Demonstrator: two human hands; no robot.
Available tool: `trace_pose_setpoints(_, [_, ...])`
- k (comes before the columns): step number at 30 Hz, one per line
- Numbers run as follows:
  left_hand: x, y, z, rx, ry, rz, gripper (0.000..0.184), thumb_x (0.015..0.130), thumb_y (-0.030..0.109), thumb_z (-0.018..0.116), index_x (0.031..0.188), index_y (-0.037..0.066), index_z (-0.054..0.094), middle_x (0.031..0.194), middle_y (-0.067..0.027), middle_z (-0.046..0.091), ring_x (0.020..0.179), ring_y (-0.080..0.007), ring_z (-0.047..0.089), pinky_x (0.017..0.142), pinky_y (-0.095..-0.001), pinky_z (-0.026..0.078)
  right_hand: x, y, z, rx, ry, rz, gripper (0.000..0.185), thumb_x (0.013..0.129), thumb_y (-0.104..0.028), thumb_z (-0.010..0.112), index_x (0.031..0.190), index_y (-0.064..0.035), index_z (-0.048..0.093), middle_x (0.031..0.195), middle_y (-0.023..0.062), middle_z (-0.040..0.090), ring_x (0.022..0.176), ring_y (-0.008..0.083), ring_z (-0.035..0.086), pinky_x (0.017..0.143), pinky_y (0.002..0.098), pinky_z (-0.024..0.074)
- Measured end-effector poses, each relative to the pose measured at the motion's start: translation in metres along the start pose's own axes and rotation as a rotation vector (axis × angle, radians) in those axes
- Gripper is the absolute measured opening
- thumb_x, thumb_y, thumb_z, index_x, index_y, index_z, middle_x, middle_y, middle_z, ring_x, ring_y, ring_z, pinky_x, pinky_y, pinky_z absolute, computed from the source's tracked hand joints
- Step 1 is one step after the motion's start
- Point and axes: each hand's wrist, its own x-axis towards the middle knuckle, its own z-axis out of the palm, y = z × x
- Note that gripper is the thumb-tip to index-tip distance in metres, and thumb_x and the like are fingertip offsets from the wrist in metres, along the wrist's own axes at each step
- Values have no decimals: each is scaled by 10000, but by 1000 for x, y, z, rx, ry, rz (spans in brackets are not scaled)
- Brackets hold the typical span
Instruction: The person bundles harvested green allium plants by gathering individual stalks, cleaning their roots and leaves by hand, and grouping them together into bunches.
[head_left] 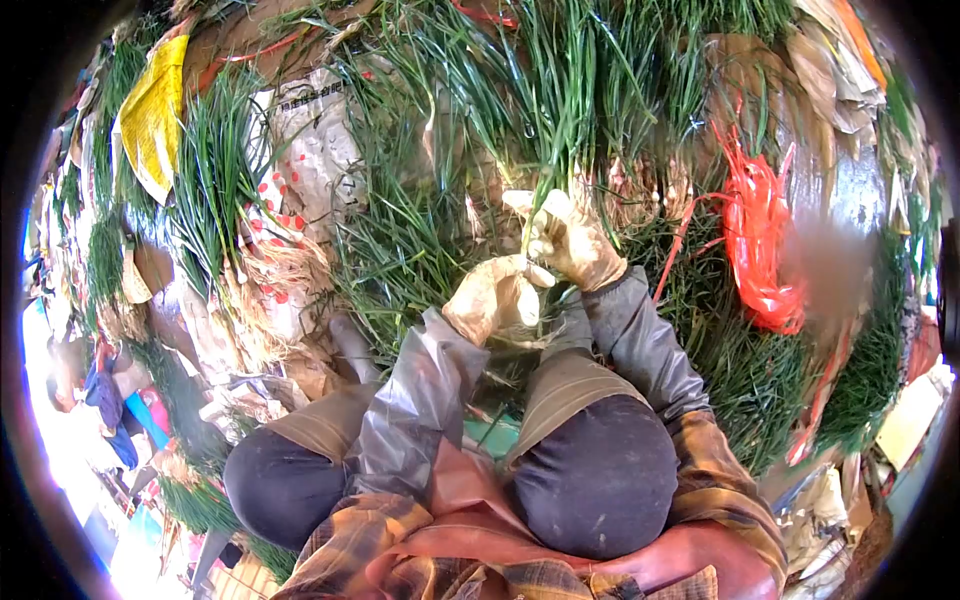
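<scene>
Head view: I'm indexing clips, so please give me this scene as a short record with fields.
Right hand: pale-gloved, closed around a slender green stalk
Left hand: pale-gloved, fingers bent near the stalk's lower part; grip unclear
Clothing: grey sleeve covers, plaid shirt
Left of picture: yellow sheet; long-leaved green bunch with pale roots; printed white sack
Right of picture: red plastic bundle near dark greenery

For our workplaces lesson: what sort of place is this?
Probably a vegetable sorting area: heaped long-leaved green plants, resembling spring onions, and bunched glossy red plastic strips, perhaps for tying.
</scene>
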Motion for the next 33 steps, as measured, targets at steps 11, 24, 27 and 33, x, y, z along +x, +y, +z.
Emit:
trace_pose_setpoints(11, [13,5,21,78,452,59,300,960,297,417,819,56,528,528,50,412,377,-59,331,325,-201,240,11,18,3,-2151,182,-996,194,785,-212,619,941,-99,637,791,54,636,659,199,606,637,317,513])
trace_pose_setpoints(24, [-14,49,-27,-238,164,621,380,903,250,532,1199,10,530,448,66,309,377,-69,330,386,-207,329,18,-8,14,-1928,281,-146,276,832,-379,592,865,-105,604,674,67,582,592,173,564,514,314,478])
trace_pose_setpoints(27, [-3,37,-25,-63,491,294,417,927,277,472,1248,10,466,515,15,493,511,-168,546,520,-291,444,53,2,0,-1902,422,-190,282,871,-285,566,881,-2,555,696,75,586,557,166,558,495,312,505])
trace_pose_setpoints(33, [5,31,-33,-27,173,348,288,943,281,452,1084,55,561,980,-121,633,860,-218,624,702,-327,510,12,25,37,-1909,-173,-762,194,883,-284,559,836,-101,601,925,71,655,615,148,584,535,251,509])
